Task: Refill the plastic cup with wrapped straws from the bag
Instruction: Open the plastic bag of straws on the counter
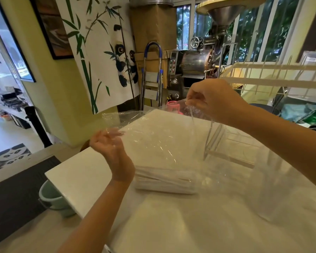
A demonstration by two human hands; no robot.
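Both hands pinch the clear bag (159, 136): left hand (111, 150) low, right hand (213, 101) high. The film looks thin and slippery; the wrapped straws (164, 179) under it look light, best grasped mid-bundle.

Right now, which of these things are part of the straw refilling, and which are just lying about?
In the job:
clear bag, held up by left hand and right hand
wrapped straws on the table

Lying about:
white rack
stepladder
pink object
green bin
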